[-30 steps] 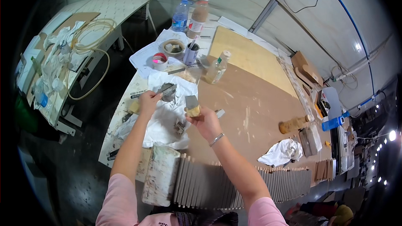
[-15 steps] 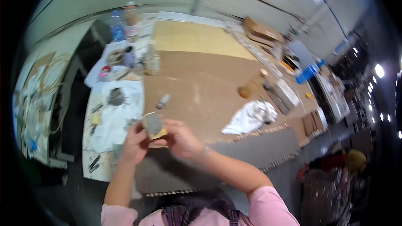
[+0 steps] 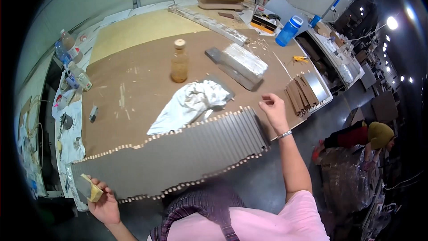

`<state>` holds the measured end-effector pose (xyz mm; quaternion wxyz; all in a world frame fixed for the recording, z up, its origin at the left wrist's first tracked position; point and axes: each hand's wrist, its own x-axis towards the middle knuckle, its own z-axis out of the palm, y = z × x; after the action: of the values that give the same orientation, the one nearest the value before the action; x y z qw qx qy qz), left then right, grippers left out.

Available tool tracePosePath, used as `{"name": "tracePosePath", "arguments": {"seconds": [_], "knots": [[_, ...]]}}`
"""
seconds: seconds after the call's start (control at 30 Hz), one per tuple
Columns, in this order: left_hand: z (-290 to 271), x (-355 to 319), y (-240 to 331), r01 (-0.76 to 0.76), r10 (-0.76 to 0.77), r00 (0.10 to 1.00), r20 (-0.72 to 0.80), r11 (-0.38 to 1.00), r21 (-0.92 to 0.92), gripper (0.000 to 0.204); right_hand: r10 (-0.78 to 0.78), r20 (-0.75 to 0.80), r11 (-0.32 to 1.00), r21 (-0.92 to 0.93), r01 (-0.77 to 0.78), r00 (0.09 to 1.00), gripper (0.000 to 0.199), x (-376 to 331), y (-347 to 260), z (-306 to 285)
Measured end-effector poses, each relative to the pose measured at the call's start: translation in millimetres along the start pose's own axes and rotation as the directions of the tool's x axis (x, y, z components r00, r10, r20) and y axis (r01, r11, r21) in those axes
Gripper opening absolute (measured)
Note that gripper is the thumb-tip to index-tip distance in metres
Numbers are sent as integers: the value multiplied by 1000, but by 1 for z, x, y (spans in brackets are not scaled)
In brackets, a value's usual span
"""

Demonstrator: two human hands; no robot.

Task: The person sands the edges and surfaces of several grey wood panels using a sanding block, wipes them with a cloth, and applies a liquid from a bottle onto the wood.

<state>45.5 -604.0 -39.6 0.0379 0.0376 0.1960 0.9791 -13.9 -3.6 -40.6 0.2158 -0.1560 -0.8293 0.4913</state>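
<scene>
Ahead of the left hand (image 3: 105, 204) and the right hand (image 3: 275, 111) spreads the brown worktop (image 3: 142, 71). Between the two hands lie the strips (image 3: 178, 156), side by side in one long row. Their near ends seem to poke out past the edge, so a bump from the apron (image 3: 196, 205) could knock some to the floor (image 3: 267, 174). Pushing too hard sideways could make the row slide and open gaps. The cloth (image 3: 196, 100), left of the right hand, lies right by the far ends and could snag on them. The block (image 3: 245, 64) sits ahead of the right hand and a bit left; a quick reach could hit it. The bottle (image 3: 179, 64), farther off that way, stands up and could tip if bumped. The left hand pinches the pad (image 3: 94, 192) at the row's left end; a loose grip could drop it. I cannot tell if the pad touches the strips.

Half a second ago, both hands were together at the pad. Now they are far apart. The right hand is by the row's right end, fingers loosely bent with a gap, and nothing shows in it.
</scene>
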Motion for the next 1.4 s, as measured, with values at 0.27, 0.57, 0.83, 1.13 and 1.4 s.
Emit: {"name": "tracePosePath", "arguments": {"seconds": [0.27,0.57,0.83,1.13,1.4], "knots": [[93,-7,-118,66,-63,997,-41,995,73,63,350,449,890,114,-441,822,43,-33,86,-30],[127,-62,-215,228,-221,972,-79,968,104,57,237,432,904,229,-360,870,23,-32,110,-50],[133,-164,-278,124,-110,964,-241,991,42,52,304,576,616,489,-618,759,46,-36,115,-119],[203,-138,-393,164,-155,983,-100,982,94,55,-58,862,-274,471,-839,503,43,-119,84,-141],[212,-80,-498,214,-215,966,-142,977,-23,48,-192,840,-367,418,-831,507,76,-80,109,-179]]}}
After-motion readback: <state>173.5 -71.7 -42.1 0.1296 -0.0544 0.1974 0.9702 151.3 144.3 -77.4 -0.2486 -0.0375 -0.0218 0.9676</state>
